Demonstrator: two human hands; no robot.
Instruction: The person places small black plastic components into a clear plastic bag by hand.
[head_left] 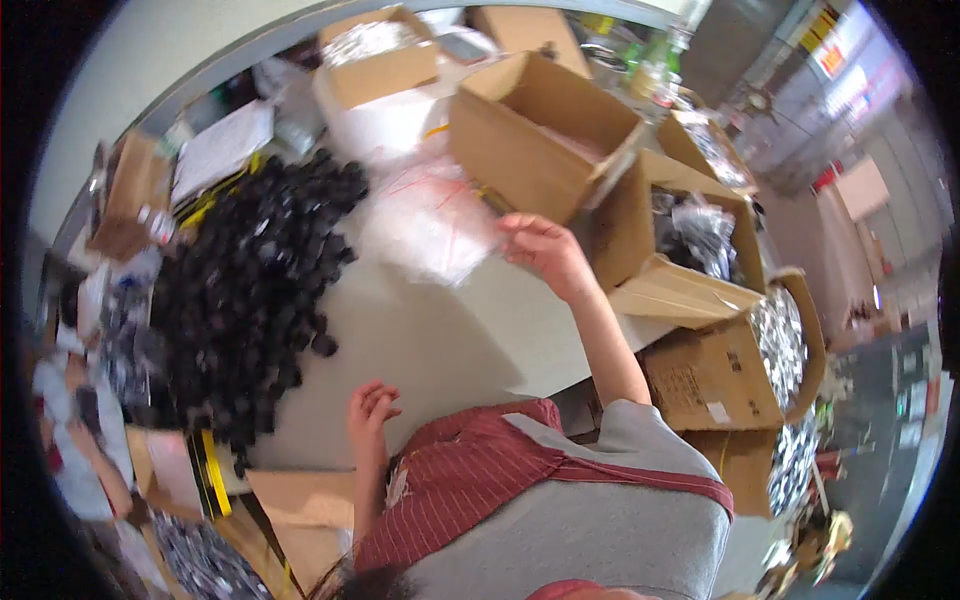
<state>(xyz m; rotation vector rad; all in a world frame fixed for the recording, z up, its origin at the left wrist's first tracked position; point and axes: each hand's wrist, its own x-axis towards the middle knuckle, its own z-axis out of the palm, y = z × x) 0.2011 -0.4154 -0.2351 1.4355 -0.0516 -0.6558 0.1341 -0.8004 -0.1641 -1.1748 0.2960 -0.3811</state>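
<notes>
The right hand [540, 250] pinches the near right edge of a clear plastic bag [425, 225] lying mid-table beside the black parts heap [255, 290], flimsy, slippery stuff best gripped by its rim, while the left hand [370, 405] rests half-curled and empty on the table [440, 340].

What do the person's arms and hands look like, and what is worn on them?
Both hands are bare: no gloves, rings or watch show on the left hand or the right hand. The forearms are uncovered. A short grey sleeve covers the right upper arm. A dark red striped apron lies over the grey shirt.
</notes>
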